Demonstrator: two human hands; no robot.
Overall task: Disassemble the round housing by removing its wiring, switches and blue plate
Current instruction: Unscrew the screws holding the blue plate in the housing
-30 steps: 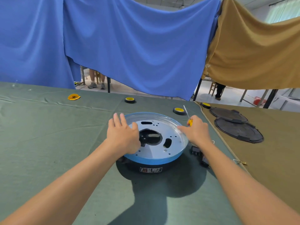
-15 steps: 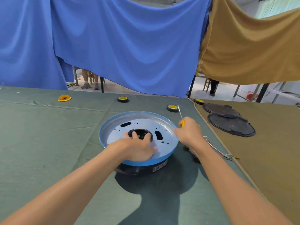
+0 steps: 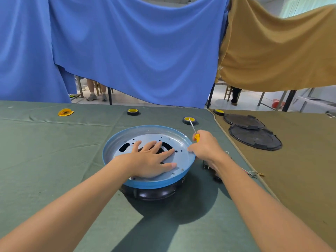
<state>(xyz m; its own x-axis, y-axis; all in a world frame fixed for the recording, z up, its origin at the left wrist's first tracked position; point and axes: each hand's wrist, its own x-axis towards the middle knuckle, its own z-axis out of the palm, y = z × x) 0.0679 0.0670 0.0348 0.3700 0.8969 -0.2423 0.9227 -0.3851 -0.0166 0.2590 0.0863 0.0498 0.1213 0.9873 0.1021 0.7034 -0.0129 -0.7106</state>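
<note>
Our left hand point(image 3: 151, 160) now lies flat, fingers spread, on the blue plate point(image 3: 179, 142), no longer hooked in its centre hole.
The plate sits on the black round housing point(image 3: 154, 193) on the worktop point(image 3: 54, 151); our right hand point(image 3: 205, 148) clasps a yellow-handled screwdriver point(image 3: 196, 137) at its rim. Switches and wiring point(image 3: 206, 165) look already out, beside the housing; lifting the plate remains.

Green-covered table point(image 3: 45, 151) bears the round housing point(image 3: 154, 194), two tape rolls point(image 3: 133, 112), a yellow scrap point(image 3: 65, 112).

Head-worn, forward-downward, close over table point(image 3: 54, 160)
</note>
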